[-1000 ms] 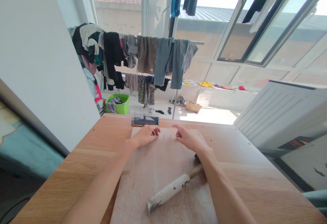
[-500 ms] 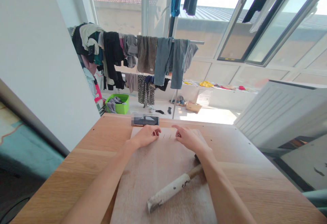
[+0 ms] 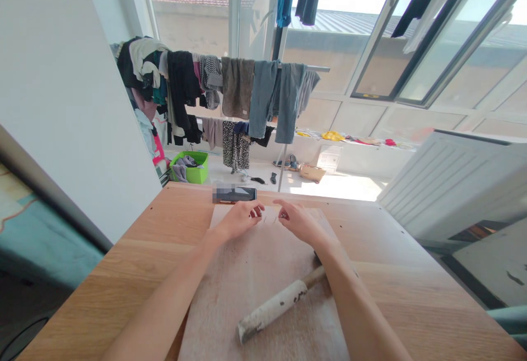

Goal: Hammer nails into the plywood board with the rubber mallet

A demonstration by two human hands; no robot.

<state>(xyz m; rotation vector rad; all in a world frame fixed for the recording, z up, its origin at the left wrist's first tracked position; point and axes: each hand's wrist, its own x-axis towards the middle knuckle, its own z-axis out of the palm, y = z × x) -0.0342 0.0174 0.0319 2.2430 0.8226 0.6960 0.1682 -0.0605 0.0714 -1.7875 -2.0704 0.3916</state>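
A worn wooden board (image 3: 255,262) lies on the table, with two thin upright marks, perhaps nails (image 3: 270,220), near its far end. My left hand (image 3: 244,218) is just left of them, thumb and forefinger apart and the other fingers curled. From the right, my right hand (image 3: 298,221) reaches in with its forefinger stretched out and its thumb apart below. Nothing clearly shows in either hand, though the curled fingers hide the palms. A hammer (image 3: 274,310) with a white-wrapped handle rests on the board; my right forearm covers part of its dark head.
A phone-like dark object (image 3: 242,194) lies at the far edge of the wooden table (image 3: 135,256). Beyond stand a clothes rack hung with laundry (image 3: 236,86) and a green basket (image 3: 200,171). White panels flank the table on both sides.
Both hands have moved slightly inward, closer to the thin marks and to each other. The hammer and board stay where they were.
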